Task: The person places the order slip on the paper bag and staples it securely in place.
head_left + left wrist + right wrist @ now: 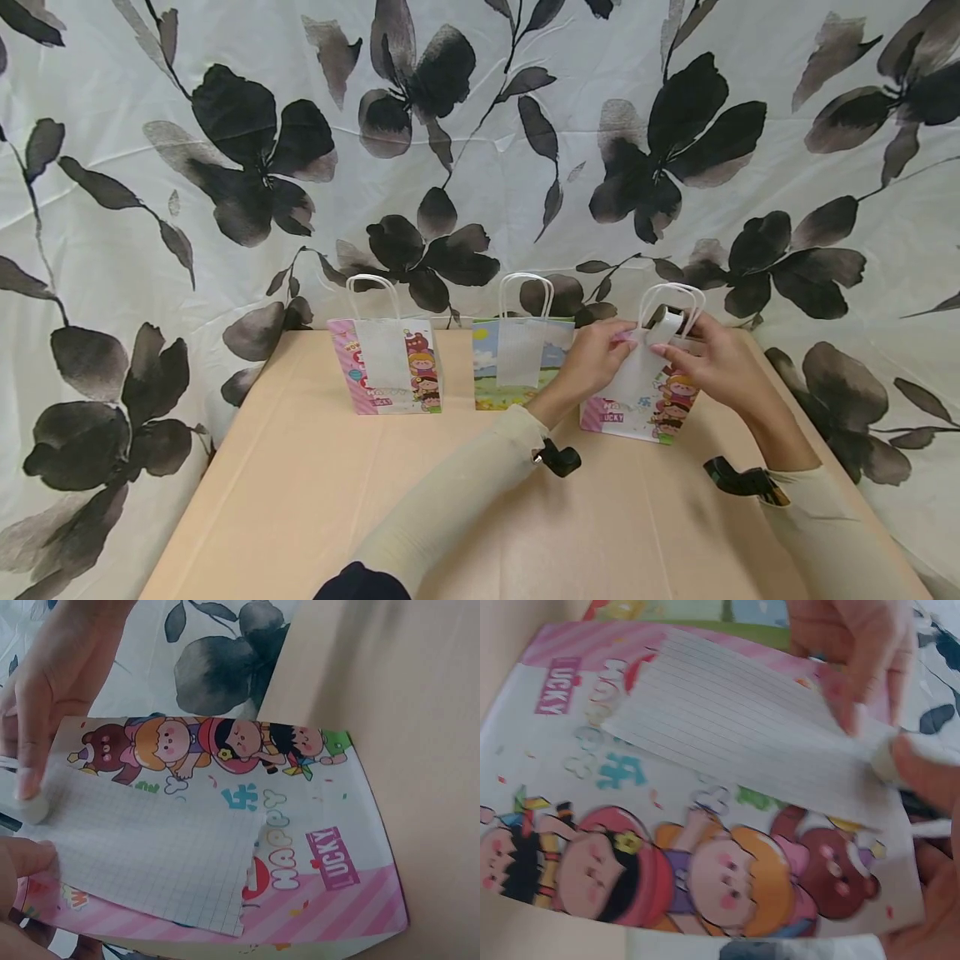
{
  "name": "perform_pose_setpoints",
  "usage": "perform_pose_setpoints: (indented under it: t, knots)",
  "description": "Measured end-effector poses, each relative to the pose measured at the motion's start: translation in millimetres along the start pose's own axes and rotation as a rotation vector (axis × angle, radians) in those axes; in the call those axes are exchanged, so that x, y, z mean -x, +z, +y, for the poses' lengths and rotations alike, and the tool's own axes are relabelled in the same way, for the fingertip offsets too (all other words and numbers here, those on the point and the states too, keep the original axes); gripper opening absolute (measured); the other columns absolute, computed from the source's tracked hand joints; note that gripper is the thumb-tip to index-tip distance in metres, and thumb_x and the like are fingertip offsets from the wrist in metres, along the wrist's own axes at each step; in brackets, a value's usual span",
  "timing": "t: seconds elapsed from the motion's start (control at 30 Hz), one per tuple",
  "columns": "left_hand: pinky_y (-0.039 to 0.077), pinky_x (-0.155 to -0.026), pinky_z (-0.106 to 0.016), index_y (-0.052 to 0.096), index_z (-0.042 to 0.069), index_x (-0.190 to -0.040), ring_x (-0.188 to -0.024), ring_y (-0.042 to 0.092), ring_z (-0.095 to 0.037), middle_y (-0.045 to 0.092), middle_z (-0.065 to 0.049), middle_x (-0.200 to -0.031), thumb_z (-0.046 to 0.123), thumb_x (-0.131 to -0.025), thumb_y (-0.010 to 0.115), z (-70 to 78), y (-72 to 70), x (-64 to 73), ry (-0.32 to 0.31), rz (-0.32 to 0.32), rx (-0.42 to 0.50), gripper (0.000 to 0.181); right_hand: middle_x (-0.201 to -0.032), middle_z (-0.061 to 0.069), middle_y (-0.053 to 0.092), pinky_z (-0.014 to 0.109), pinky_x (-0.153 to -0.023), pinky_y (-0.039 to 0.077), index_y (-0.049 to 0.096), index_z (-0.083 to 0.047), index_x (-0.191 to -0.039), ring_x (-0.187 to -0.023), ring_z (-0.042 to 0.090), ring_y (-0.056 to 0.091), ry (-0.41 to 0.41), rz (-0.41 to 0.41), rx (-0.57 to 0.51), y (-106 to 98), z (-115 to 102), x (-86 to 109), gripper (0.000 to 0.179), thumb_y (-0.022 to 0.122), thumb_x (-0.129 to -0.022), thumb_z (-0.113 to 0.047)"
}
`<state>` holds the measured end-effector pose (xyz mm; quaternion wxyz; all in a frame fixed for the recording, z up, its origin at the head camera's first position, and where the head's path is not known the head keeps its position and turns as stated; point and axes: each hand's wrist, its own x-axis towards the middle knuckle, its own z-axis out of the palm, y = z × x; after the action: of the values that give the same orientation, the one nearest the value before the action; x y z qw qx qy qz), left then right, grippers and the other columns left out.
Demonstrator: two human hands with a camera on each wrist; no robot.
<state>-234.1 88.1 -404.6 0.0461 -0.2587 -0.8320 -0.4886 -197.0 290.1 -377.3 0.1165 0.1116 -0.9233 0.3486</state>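
Observation:
My left hand (pixel 596 358) pinches the top edge of a pink and white cartoon gift bag (pixel 626 417), thumb on the front and fingers behind. Under that thumb lies a sheet of lined white paper (pixel 157 847), flat against the bag's front. At the other side of the same edge, my right hand (pixel 723 362) holds a small white-and-black tool (pixel 666 323). Its rounded white end (pixel 36 808) sits over the paper's top, with the right thumb on it. The bag stands tilted, its twisted white handles (pixel 671 289) upright. Part of the tool is hidden by the hand and bag.
To the left stand two more handled bags, a landscape-printed one (pixel 483 375) and a pink cartoon one (pixel 345 358), each with white paper on its front. They stand on a tan table (pixel 300 508). Behind hangs a white cloth (pixel 540 225) with dark flowers.

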Motion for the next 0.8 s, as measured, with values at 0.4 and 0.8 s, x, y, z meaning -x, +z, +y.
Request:
perform_pose_setpoints:
  t: [0.4,0.8]
  knots:
    - [0.048,-0.076,-0.007,0.068,0.006,-0.130,-0.098,0.069,-0.005,0.070,-0.007,-0.126,0.008,-0.098,0.067,-1.3,3.3,-2.2,0.019,0.042,0.024,0.032,-0.111,0.020,0.069,0.019,-0.067,0.056,0.053,-0.003,-0.135,-0.085,0.002,0.067,-0.001,0.006,-0.158,-10,-2,-11.2,0.057,0.080,-0.089,-0.023]
    - [0.049,-0.079,-0.007,0.068,0.007,-0.132,-0.100,0.069,-0.005,0.069,-0.006,-0.128,0.010,-0.099,0.066,-1.9,1.2,-2.2,0.021,0.030,0.048,0.033,-0.115,0.012,0.057,0.015,-0.067,0.054,0.044,-0.007,-0.135,-0.083,-0.001,0.063,-0.011,0.048,-0.186,-16,7,-17.3,0.055,0.077,-0.091,-0.012]
